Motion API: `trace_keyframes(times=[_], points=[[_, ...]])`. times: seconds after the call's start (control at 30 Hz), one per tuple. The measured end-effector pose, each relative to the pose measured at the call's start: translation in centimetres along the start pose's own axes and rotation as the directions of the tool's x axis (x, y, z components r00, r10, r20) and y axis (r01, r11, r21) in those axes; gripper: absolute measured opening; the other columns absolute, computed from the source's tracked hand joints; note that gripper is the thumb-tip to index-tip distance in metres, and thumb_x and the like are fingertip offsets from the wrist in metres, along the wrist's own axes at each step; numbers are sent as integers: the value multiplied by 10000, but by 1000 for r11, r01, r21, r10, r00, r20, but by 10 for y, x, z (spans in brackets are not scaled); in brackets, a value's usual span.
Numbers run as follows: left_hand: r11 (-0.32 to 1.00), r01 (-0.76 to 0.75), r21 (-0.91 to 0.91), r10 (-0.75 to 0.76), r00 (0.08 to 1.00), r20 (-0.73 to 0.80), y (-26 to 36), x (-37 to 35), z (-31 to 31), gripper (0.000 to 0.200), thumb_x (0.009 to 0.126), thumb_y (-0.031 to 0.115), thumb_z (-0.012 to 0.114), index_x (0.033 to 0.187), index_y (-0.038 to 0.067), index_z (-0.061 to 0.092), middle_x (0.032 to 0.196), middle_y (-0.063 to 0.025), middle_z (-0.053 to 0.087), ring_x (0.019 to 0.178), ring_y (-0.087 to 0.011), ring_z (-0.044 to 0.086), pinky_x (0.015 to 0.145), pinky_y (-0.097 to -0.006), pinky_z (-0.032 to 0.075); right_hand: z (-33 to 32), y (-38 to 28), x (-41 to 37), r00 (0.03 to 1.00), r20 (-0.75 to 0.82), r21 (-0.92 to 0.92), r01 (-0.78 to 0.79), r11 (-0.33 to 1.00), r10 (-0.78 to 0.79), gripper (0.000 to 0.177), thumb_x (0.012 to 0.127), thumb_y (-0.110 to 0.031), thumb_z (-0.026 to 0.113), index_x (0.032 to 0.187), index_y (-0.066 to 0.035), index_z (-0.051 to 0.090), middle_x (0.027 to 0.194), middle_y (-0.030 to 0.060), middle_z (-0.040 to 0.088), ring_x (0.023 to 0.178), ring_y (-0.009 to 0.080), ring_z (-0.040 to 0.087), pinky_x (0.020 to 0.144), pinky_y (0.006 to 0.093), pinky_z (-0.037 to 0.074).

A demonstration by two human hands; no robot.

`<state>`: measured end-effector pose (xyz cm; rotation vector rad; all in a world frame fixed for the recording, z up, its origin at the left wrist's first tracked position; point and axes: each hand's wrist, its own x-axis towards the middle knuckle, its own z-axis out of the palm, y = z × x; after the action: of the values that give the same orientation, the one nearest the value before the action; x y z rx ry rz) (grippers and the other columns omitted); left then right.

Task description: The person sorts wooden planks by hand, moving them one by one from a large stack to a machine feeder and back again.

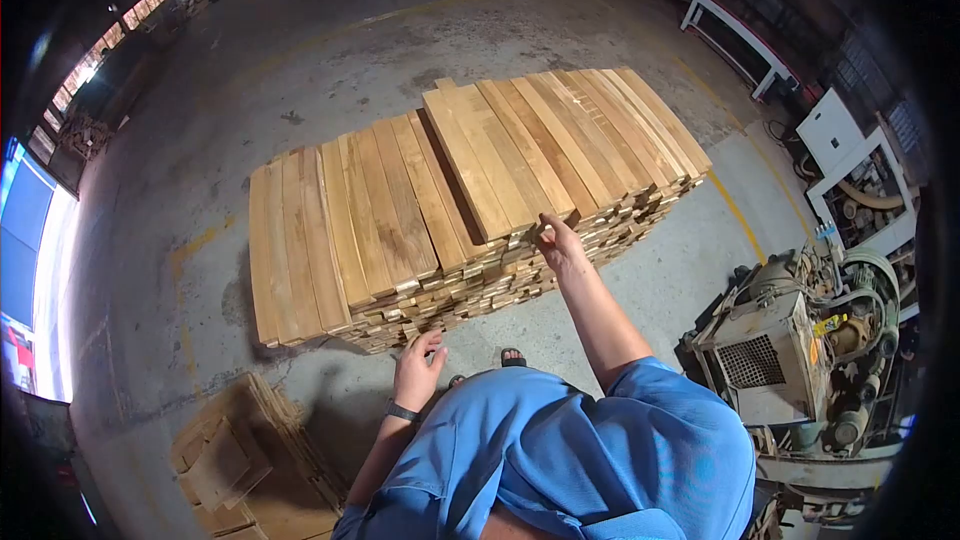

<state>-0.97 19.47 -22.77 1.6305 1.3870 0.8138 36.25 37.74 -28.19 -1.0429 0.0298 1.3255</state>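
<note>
A long stack of wooden planks (390, 205) stands on the floor in front of me, with an extra layer of planks (560, 140) on its right part. My right hand (562, 243) is at the front end of a plank (530, 185) in that raised layer. Its fingers are bent against the plank's end, and part of the grip is hidden. My left hand (420, 370) hangs below the stack's front left side, apart from the wood. Its fingers are loosely curled, the thumb stands away, and nothing shows in it.
Thin wooden sheets (235, 460) lie at the lower left. A dusty machine (770, 350) with hoses stands close on my right. Behind it is a white-framed cabinet (850, 150). A long white-edged bench (735, 30) stands at the far right. Yellow lines (740, 210) mark the concrete floor.
</note>
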Motion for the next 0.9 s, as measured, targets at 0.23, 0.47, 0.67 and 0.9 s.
trace_keyframes(times=[0.23, 0.47, 0.67, 0.9], points=[[999, -2, 40, 3, 1000, -20, 6, 17, 0, 350, 898, 50, 701, 1242, 15, 651, 1074, -126, 717, 928, -206, 698, 848, -328, 563, 14, -16, -17, 997, 31, -4, -70, 998, 70, 264, 891, -149, 790, 1029, 4, 625, 854, 106, 657, 719, 231, 637, 595, 362, 553], [999, -49, 4, 49, 999, 12, 8, 37, 17, 358, 912, 55, 708, 1260, 10, 639, 1066, -112, 717, 912, -201, 695, 849, -324, 559, 46, -35, -103, 996, 83, 48, -44, 998, 40, 167, 889, -78, 755, 1014, -47, 649, 893, 14, 646, 729, 106, 598, 677, 260, 498], [755, 299, -583, -228, 954, 194, -1, 77, 33, 535, 996, 268, 672, 1414, -22, 506, 1268, -122, 639, 1094, -218, 654, 928, -337, 546, -34, 14, -144, 944, 229, -229, -186, 955, 238, 184, 892, -198, 733, 979, -55, 659, 834, 67, 635, 772, 211, 631, 782, 362, 568], [531, 489, -692, -296, 872, 389, -14, 112, 71, 775, 899, 355, 777, 1445, -76, 436, 1431, -190, 543, 1284, -270, 552, 1075, -422, 431, -33, 25, -165, 874, 319, -472, -189, 861, 366, 442, 965, -242, 683, 1297, 21, 556, 1259, 111, 652, 1140, 247, 641, 989, 406, 519]])
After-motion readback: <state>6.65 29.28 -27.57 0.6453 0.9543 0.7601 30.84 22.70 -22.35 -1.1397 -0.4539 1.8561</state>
